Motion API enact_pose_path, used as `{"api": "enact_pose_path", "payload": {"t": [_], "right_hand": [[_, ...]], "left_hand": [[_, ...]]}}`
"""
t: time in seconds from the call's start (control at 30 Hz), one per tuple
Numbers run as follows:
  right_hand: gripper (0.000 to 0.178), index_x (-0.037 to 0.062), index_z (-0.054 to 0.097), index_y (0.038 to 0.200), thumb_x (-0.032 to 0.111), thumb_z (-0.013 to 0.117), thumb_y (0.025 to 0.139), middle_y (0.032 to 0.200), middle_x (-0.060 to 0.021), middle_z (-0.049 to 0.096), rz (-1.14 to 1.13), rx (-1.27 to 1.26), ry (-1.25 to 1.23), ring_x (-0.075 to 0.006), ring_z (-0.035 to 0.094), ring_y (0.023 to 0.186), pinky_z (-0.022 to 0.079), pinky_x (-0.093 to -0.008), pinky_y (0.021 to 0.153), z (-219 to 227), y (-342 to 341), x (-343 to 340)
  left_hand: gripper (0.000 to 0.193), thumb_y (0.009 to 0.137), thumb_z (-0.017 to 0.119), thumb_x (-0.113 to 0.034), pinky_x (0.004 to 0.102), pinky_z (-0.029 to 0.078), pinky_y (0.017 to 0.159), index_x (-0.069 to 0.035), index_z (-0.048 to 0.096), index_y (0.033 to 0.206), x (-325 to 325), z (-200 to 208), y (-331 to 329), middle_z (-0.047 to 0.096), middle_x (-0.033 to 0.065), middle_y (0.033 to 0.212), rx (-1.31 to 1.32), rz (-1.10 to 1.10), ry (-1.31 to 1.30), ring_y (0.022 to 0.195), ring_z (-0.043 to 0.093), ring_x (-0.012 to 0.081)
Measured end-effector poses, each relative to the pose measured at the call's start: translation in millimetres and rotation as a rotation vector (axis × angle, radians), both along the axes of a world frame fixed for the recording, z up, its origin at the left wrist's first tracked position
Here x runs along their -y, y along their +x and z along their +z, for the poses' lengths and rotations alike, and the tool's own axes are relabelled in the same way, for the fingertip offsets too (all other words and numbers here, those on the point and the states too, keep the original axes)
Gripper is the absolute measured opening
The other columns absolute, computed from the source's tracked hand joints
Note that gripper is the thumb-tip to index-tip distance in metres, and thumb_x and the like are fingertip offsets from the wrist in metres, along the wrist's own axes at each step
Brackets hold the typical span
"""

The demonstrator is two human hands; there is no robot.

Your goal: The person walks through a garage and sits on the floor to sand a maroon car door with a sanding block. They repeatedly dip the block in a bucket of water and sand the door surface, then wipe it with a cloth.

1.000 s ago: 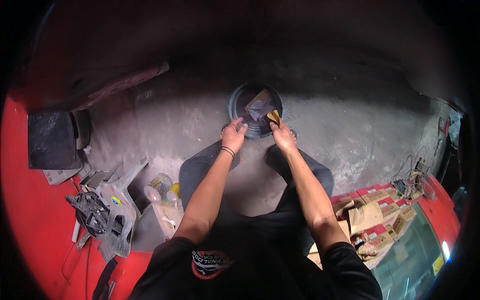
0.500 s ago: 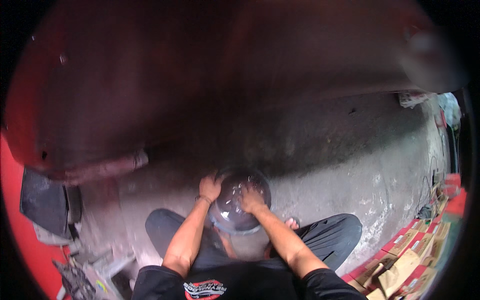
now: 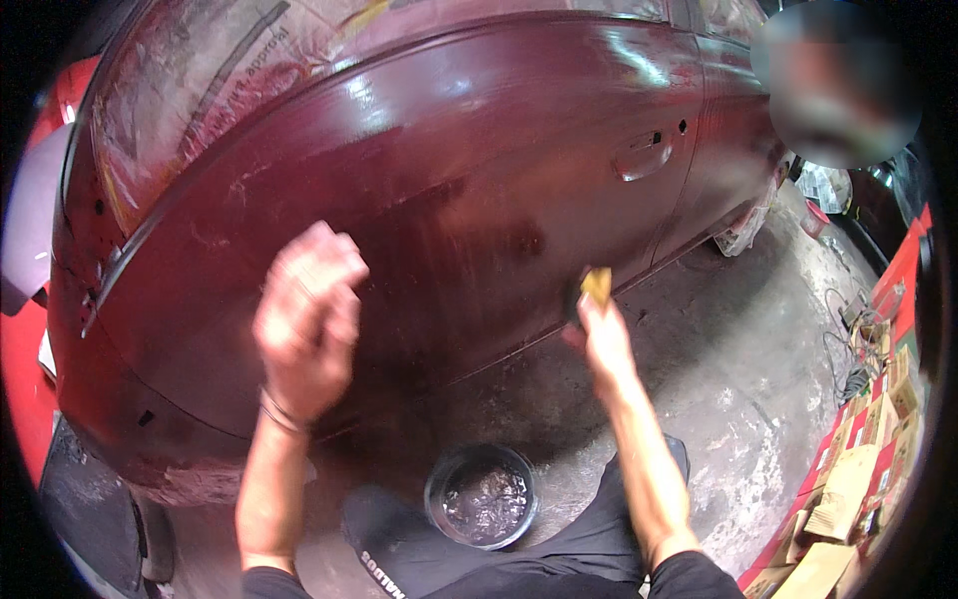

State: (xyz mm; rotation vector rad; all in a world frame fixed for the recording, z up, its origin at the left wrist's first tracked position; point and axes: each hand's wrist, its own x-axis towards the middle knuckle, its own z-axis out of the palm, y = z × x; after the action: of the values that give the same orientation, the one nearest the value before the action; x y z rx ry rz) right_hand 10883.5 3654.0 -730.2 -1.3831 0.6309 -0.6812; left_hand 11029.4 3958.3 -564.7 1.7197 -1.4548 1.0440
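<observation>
My left hand (image 3: 307, 319) is raised in front of a dark red car door panel (image 3: 399, 220). It is smeared by motion, the fingers loosely bent and the thumb apart from them, with nothing visible in it. Farther right, my right hand (image 3: 607, 334) grips a small yellow and dark pad (image 3: 596, 285) near the door's lower edge. The pad's exact kind is hard to make out. Between my legs on the floor stands a round dark basin (image 3: 434, 499) with water (image 3: 486, 499) in it.
Clear plastic sheeting (image 3: 230, 90) covers the car's window area. Cardboard boxes (image 3: 848, 489) line the right side, near cables (image 3: 848, 369). A dark panel (image 3: 90, 509) lies at lower left. Another person (image 3: 836, 90), blurred, is at upper right.
Both hands have come up out of the basin toward the car door and spread apart. A yellow and dark pad now shows in my right hand. The view has tilted up.
</observation>
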Motion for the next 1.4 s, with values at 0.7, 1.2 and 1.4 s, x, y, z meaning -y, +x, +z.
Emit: {"api": "enact_pose_path", "payload": {"t": [0.7, 1.2, 1.4], "right_hand": [[0.063, 0.0211, 0.022, 0.171, 0.048, 0.033, 0.116, 0.179, -0.0076, 0.02, -0.609, 0.136, -1.239, -0.0343, 0.013, 0.165, 0.009, -0.0797, 0.123, 191.9, 114.0, 291.4], [0.067, 0.0207, 0.021, 0.171, 0.057, 0.025, 0.115, 0.18, -0.005, 0.018, -0.543, 0.053, -0.989, -0.0303, 0.01, 0.166, 0.003, -0.0783, 0.124, 234.5, 119.0, 320.3], [0.064, 0.0257, 0.025, 0.171, 0.051, 0.039, 0.114, 0.178, -0.0011, 0.023, -0.249, 0.171, -1.719, -0.0281, 0.014, 0.166, -0.006, -0.0751, 0.125, 204.1, 134.6, 161.6]], "left_hand": [[0.046, 0.095, 0.069, -0.023, 0.0561, 0.032, 0.127, -0.008, 0.066, 0.139, 70.4, 70.6, 68.0, 0.059, 0.0169, 0.153, 0.416, 0.362, 0.178, 0.149, 0.048, 0.0384], [0.052, 0.093, 0.069, -0.025, 0.0559, 0.03, 0.127, -0.007, 0.06, 0.141, 82.3, 68.8, 60.3, 0.054, 0.0202, 0.158, 0.397, 0.434, 0.206, 0.152, 0.045, 0.041], [0.054, 0.09, 0.072, -0.021, 0.0569, 0.028, 0.128, -0.007, 0.06, 0.141, 70.1, 79.2, 47.5, 0.055, 0.019, 0.158, 0.348, 0.439, 0.223, 0.152, 0.044, 0.0404]]}}
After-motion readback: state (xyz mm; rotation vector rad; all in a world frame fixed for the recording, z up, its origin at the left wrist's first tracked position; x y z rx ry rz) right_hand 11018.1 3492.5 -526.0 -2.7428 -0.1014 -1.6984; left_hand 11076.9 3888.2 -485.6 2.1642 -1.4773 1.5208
